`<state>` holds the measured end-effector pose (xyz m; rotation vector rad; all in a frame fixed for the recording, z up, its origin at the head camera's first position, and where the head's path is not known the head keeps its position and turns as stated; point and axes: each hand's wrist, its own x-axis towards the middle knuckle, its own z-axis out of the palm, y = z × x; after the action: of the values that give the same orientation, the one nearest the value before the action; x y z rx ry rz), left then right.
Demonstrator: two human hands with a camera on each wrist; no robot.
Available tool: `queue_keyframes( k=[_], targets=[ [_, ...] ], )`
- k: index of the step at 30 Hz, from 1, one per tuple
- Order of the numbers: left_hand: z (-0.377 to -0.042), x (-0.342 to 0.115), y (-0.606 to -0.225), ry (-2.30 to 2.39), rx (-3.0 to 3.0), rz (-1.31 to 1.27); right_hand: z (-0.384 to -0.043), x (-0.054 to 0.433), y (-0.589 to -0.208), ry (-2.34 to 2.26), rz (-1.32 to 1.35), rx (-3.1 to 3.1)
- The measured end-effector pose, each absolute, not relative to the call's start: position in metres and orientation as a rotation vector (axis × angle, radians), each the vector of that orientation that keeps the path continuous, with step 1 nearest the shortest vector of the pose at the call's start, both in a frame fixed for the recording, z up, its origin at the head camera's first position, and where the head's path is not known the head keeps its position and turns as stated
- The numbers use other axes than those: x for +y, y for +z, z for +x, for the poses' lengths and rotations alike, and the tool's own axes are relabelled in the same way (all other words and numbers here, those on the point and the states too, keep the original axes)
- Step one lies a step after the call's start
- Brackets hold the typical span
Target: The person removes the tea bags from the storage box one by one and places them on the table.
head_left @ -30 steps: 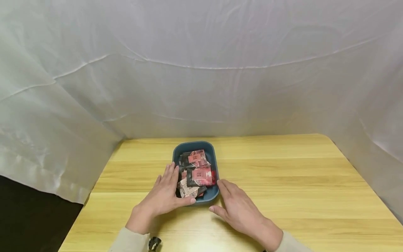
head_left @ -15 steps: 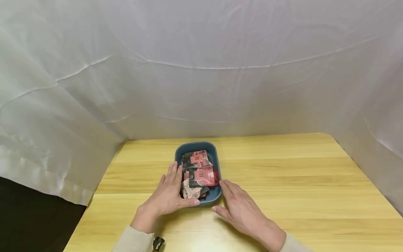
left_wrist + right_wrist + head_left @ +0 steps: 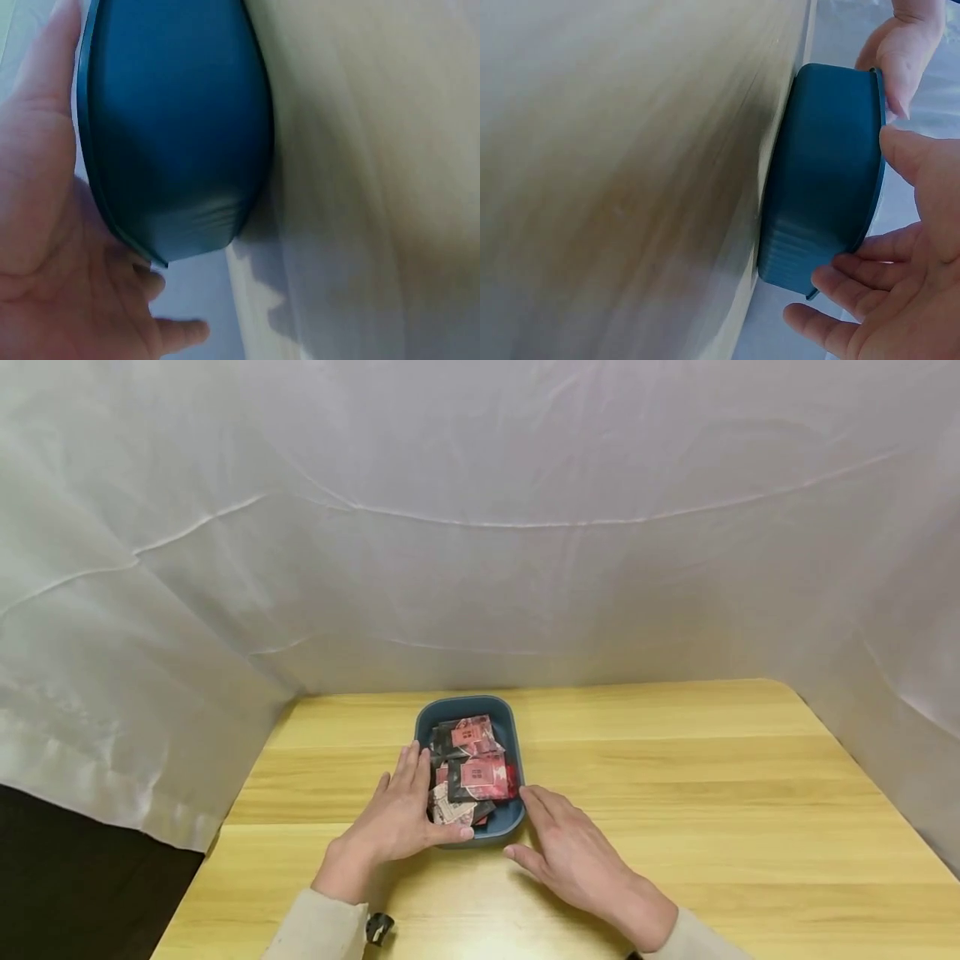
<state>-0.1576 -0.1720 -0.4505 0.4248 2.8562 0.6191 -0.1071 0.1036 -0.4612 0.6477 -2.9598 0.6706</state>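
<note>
A dark blue rectangular bin [image 3: 506, 727] with rounded corners stands on the wooden table, holding several flat printed packets. One black and pink packet [image 3: 480, 777] lies on top near the middle, another packet [image 3: 467, 737] behind it. My left hand [image 3: 397, 814] lies along the bin's left rim, fingers straight and thumb across the near rim. At the near right corner, my right hand [image 3: 573, 852] has its extended fingertips at the rim and its thumb apart. The right wrist view shows the fingers [image 3: 847, 289] beside the bin's wall [image 3: 821, 172]; the left wrist view shows the left palm [image 3: 45, 225] beside it.
The wooden table [image 3: 675, 793] extends widely to the right of the bin. Pale grey cloth [image 3: 525, 585] hangs behind it and along both sides. A dark area [image 3: 75, 877] lies beyond the table's left edge. A small black object [image 3: 379, 928] is by the left sleeve.
Both hands keep the same pose at the bin. The whole view shifts slightly, and the packets lie as before.
</note>
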Motion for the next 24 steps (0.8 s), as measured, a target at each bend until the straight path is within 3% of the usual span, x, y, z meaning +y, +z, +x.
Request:
queue_keyframes(
  k=[24],
  targets=[
    [-0.146,-0.175,-0.446,0.536,2.880,0.378,-0.104,0.112,-0.457,0.665,0.690,-2.931]
  ],
)
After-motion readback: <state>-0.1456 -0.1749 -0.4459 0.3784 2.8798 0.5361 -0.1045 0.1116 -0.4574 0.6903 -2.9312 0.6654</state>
